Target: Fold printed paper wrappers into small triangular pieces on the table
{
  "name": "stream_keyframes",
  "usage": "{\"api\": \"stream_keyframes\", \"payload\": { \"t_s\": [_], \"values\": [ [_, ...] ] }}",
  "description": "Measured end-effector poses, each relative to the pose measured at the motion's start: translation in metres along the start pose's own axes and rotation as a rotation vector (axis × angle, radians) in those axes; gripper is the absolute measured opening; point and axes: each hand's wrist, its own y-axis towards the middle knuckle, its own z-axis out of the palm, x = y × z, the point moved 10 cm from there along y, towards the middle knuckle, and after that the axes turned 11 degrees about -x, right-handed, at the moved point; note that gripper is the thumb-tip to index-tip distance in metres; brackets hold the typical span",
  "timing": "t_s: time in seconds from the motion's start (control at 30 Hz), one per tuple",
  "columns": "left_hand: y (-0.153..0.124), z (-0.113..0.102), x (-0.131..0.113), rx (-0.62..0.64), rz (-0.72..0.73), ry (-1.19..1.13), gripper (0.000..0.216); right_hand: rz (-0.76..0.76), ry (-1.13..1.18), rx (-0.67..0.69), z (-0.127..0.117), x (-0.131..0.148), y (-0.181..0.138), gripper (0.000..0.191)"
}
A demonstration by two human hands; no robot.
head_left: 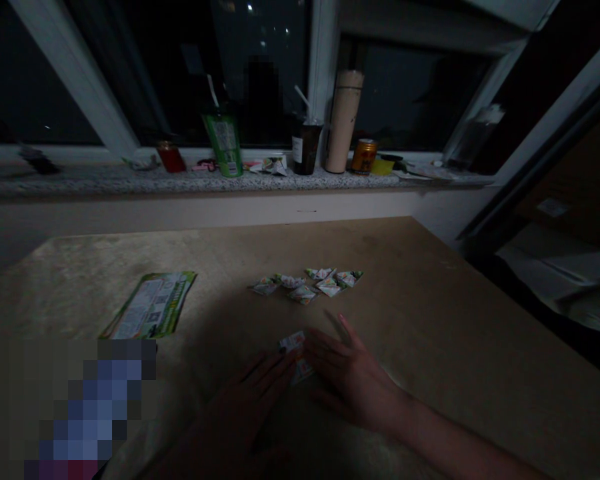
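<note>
A small printed paper piece, white with orange and green marks, lies on the table under my fingers. My left hand rests on its left side, fingers stretched out and flat. From the right, my right hand touches the same paper with its fingers extended and its thumb raised. Part of the paper is hidden beneath both hands. Beyond them sit several folded paper boats, made of similar printed paper and grouped closely together.
A stack of green-and-white printed sheets lies on the brown table at left. Along the granite sill stand a green cup, a dark cup, a beige flask, an orange can and a red jar.
</note>
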Motion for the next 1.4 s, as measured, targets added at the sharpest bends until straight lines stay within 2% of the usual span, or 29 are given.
{"api": "stream_keyframes", "payload": {
  "t_s": [0.23,0.43,0.57,0.73,0.9,1.07,1.23,1.4],
  "values": [
    [0.002,-0.006,-0.004,-0.013,-0.015,0.019,0.084,-0.047,-0.040,-0.052,-0.003,0.002,-0.005,0.042],
    [0.000,-0.002,-0.004,-0.001,0.019,0.016,0.087,-0.069,-0.086,-0.137,-0.005,0.003,-0.007,0.033],
    [0.001,-0.004,-0.002,-0.030,-0.005,0.016,0.086,-0.142,-0.115,-0.186,-0.004,0.008,-0.009,0.028],
    [0.002,-0.004,-0.004,-0.030,0.008,-0.012,0.084,-0.125,-0.113,-0.223,-0.002,0.007,-0.011,0.024],
    [0.000,-0.006,-0.001,-0.046,0.006,-0.001,0.084,-0.172,-0.147,-0.307,-0.003,0.011,-0.014,0.021],
    [-0.002,-0.004,0.003,-0.056,-0.012,0.020,0.084,-0.123,-0.118,-0.308,-0.004,0.010,-0.011,0.019],
    [0.002,-0.003,-0.002,-0.020,0.024,-0.032,0.081,-0.080,-0.095,-0.235,-0.005,0.011,-0.004,0.021],
    [0.004,-0.007,0.002,-0.023,-0.040,-0.054,0.086,-0.036,-0.046,-0.285,-0.006,0.004,0.000,0.009]
  ]
}}
